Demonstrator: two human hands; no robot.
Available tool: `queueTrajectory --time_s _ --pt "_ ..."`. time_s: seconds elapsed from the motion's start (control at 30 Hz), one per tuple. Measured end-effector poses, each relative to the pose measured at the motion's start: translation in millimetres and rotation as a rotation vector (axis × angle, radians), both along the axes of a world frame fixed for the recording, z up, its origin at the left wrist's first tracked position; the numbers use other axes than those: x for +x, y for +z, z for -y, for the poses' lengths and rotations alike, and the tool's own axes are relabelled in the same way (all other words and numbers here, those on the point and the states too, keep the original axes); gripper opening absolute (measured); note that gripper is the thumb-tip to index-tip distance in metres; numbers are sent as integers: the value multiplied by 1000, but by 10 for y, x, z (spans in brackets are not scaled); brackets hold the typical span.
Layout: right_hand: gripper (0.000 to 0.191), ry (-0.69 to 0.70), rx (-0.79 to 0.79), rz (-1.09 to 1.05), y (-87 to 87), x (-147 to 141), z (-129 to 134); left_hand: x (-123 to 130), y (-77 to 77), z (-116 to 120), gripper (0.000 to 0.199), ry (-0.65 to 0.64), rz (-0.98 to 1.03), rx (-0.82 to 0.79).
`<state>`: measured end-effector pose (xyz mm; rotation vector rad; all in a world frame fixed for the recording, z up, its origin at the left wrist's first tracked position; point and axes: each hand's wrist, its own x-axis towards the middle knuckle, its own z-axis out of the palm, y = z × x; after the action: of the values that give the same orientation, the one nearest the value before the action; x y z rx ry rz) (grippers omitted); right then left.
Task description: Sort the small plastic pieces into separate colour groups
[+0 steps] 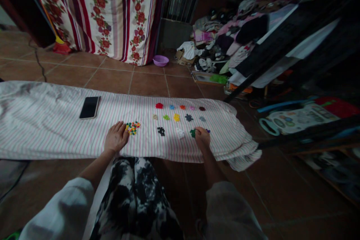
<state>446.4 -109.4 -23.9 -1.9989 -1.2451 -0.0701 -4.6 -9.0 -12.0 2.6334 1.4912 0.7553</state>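
Nearest, the left hand [116, 137] lies open on a striped sheet [56, 135], fingertips just beside a mixed heap of small plastic pieces [132, 128]. The right hand [202, 137] curls down against a green cluster [192, 132], any grip hidden. Farther off sit small piles sorted by colour [176, 117], a black phone [89, 107] to the left

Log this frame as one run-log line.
left hand: beside mixed pile of small coloured pieces | right hand: at green pieces | rest: sorted piles, phone, striped sheet
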Motion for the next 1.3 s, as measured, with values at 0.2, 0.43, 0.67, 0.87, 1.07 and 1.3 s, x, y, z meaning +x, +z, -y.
queueTrajectory --time_s 0.2,0.43,0.67,0.87,1.07,1.3 --pt "37 15 33 39 -101 44 5 13 -9 2 43 33 6 11" --pt "38 69 24 89 -126 29 -9 9 -11 0 46 33 -11 14" --pt "35 37 -47 169 -113 -120 -25 8 14 8 44 13 -35 3" --pt "36 18 -54 136 -47 -148 17 21 40 18 46 25 -47 -10" --pt "40 -35 25 41 53 -187 31 16 58 30 45 23 -57 -42" --pt "46 -57 189 19 409 -720 17 53 106 45 50 96 -67 -88"
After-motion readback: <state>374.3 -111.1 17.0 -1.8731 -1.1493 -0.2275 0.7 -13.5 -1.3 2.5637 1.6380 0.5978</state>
